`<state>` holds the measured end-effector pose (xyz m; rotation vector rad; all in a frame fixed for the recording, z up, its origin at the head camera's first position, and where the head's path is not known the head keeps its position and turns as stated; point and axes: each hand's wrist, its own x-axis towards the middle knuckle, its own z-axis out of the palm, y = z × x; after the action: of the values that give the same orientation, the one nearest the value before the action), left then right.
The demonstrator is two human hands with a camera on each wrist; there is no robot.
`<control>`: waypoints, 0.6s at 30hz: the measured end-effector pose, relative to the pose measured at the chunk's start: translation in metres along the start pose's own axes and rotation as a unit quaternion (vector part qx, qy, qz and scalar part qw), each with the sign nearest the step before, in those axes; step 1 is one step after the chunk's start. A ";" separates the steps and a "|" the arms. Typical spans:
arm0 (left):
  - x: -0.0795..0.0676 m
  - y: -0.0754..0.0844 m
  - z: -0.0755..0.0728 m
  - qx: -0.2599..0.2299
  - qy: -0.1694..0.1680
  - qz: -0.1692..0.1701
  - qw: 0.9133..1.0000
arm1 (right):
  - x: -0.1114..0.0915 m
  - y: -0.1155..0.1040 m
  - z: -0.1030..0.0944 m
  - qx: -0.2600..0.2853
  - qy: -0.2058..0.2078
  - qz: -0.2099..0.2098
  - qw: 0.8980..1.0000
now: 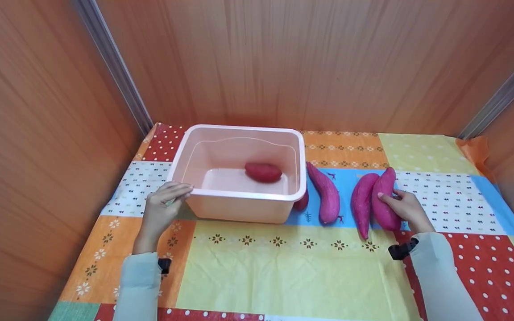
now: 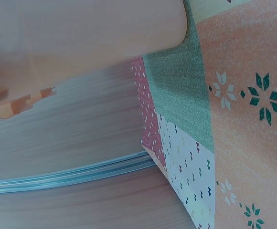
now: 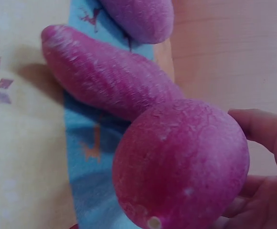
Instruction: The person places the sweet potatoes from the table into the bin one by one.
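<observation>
My left hand (image 1: 166, 200) holds the front left corner of a pale pink plastic tub (image 1: 239, 209), fingers at its rim. In the left wrist view the tub's wall (image 2: 81, 38) fills the top. A red sweet potato (image 1: 263, 172) lies inside the tub. My right hand (image 1: 406, 207) grips a long purple-pink sweet potato (image 1: 385, 200), thumb on its near side. The right wrist view shows this sweet potato (image 3: 181, 162) end-on, a pale spot at its tip. Beside it lies another sweet potato (image 1: 362, 203), overlapped by it in the right wrist view.
A curved sweet potato (image 1: 327, 194) lies right of the tub. Close by, a red one (image 1: 301, 202) is partly hidden behind the tub's corner. A patchwork-patterned cloth (image 1: 283, 267) covers the table. Wood-grain panels (image 1: 261, 62) enclose the back and sides.
</observation>
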<state>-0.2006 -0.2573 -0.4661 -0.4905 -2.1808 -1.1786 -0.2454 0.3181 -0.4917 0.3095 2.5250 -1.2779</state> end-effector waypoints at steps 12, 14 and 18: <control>-0.001 -0.005 -0.001 -0.011 -0.017 -0.011 1.000 | -0.001 -0.009 -0.002 0.080 -0.015 0.003 0.997; -0.001 -0.005 -0.001 -0.011 -0.016 -0.006 1.000 | -0.001 -0.011 -0.002 0.092 -0.018 0.001 0.996; -0.001 -0.005 -0.001 -0.007 -0.013 0.004 1.000 | -0.001 -0.016 -0.001 0.106 -0.018 -0.002 0.994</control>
<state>-0.2022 -0.2612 -0.4698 -0.5231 -2.1911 -1.1895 -0.2501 0.3095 -0.4788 0.3248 2.3655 -1.5412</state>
